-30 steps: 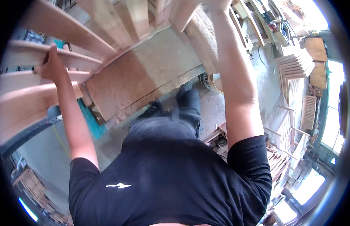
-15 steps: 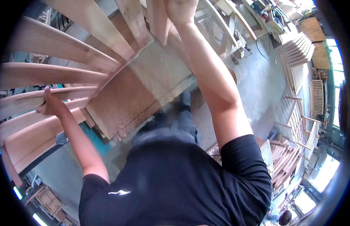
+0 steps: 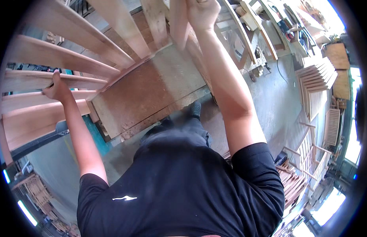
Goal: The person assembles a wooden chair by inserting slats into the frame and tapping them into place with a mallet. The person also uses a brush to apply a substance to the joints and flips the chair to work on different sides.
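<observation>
A large slatted frame of pale reddish wood (image 3: 85, 37) fills the upper left, its wide slats fanning out in the fisheye picture. My left hand (image 3: 58, 90) is closed round one of its slats (image 3: 31, 80), the thumb pointing up over the near side and the fingers hidden behind. At the top, my right hand (image 3: 203, 15) grips the upright wooden board (image 3: 178, 23) at the frame's right end; its fingers are partly out of sight. Below the frame lies a flat, dusty wooden board (image 3: 140, 93), against which the frame's long bottom rail (image 3: 128, 68) shows.
My feet (image 3: 194, 110) stand by the board's near edge. A stack of slatted wooden panels (image 3: 315, 85) leans at right, with a wooden frame (image 3: 309, 156) and piled slats (image 3: 290, 183) nearer. Tools lie on a workbench (image 3: 286, 27) at upper right. A green surface (image 3: 97, 138) shows at left.
The whole view has shifted, so the frame and board sit a little lower and further right in the picture. Both hands keep their grip on the frame.
</observation>
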